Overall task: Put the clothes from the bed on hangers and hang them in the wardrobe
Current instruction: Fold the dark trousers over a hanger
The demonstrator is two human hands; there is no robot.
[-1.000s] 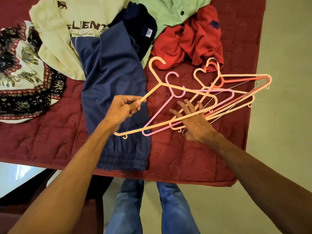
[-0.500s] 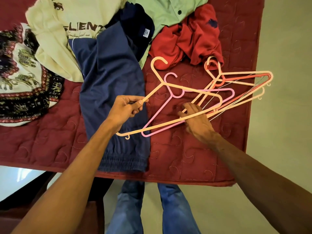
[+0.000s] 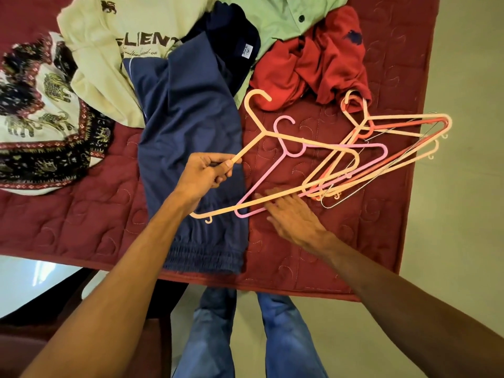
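My left hand (image 3: 206, 171) grips the left arm of a pale orange hanger (image 3: 297, 139), lifted slightly over the maroon quilt (image 3: 81, 236). A pink hanger (image 3: 286, 151) lies under it, tangled with several orange, red and wire hangers (image 3: 395, 148) to the right. My right hand (image 3: 293, 216), fingers straight and blurred, touches the hangers' lower bars. Navy trousers (image 3: 188, 148) lie flat below my left hand. A cream printed T-shirt (image 3: 114, 50), a dark navy shirt (image 3: 234, 42), a green shirt (image 3: 281, 15) and a red polo (image 3: 313, 64) are heaped at the far side.
An elephant-print cloth (image 3: 35, 124) lies at the left. The bed's near edge (image 3: 272, 286) runs just in front of my jeans-clad legs (image 3: 245, 336). Beige floor (image 3: 469, 186) lies right of the bed. A dark piece of furniture (image 3: 68, 336) stands at the lower left.
My right hand slid left and back along the hangers' lower bars, its fingers straightening. The pale orange hanger in my left hand stayed roughly in place.
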